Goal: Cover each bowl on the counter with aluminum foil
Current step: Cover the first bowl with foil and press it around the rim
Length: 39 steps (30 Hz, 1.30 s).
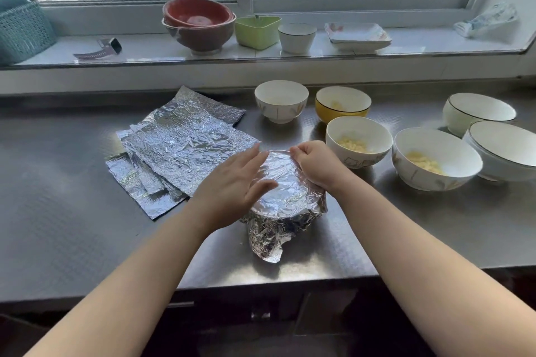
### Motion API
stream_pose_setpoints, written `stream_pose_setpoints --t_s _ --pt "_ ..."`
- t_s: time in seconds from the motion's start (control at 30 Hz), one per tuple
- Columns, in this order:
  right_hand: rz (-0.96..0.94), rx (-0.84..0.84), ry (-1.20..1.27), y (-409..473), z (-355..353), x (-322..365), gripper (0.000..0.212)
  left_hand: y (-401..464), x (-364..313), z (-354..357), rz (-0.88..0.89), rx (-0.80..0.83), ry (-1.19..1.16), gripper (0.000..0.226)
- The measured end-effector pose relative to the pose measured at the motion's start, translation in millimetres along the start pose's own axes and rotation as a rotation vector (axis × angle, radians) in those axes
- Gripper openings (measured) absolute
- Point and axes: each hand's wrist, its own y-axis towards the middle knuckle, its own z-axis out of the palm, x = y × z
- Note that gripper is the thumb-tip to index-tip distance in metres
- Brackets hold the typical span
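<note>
The foil-wrapped bowl (287,197) sits at the middle of the steel surface (72,211), close to the front edge where both arms reach it easily. The left hand (232,185) lies on the foil top from nine o'clock, fingers straight and spread, apparently to pin the sheet flat. The right hand (314,165), at two o'clock on the rim, has curled fingers pinching the foil edge, likely crimping it down. Spare foil sheets (179,148) are stacked at ten o'clock, within easy reach. Six uncovered bowls wait from twelve to three o'clock, the nearest white bowl (358,140) just beside the right hand, so most of the job remains.
</note>
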Motion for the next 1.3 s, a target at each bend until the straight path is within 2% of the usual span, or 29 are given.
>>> stream_pose_setpoints --t_s 0.07,0.23,0.37,0.67,0.87,1.0,1.17,1.3 --pt "0.016 0.01 0.009 -1 -1 1 0.036 -5 -4 -1 -0.063 0.025 0.023 0.109" --pt "0.029 -0.004 0.023 0 1 -1 0.037 -16 -4 5 -0.111 0.098 -0.397 0.13" --pt "0.051 0.002 0.088 1 2 -6 0.038 -17 -1 9 -0.12 0.115 -0.495 0.139" --pt "0.046 0.078 0.264 -9 -4 -8 0.03 -16 -2 9 -0.126 0.124 -0.443 0.144" --pt "0.053 0.04 0.375 -17 0 -13 0.026 -17 -9 0 -0.127 0.152 -0.269 0.143" --pt "0.094 0.022 0.423 -16 2 -15 0.029 -17 -11 -1 -0.132 0.146 -0.264 0.142" --pt "0.114 0.041 0.383 -15 -1 -16 0.034 -17 -11 -2 -0.135 0.156 -0.252 0.141" --pt "0.051 0.013 0.214 -16 -5 -14 0.037 -17 -12 -2 -0.151 0.172 -0.221 0.143"
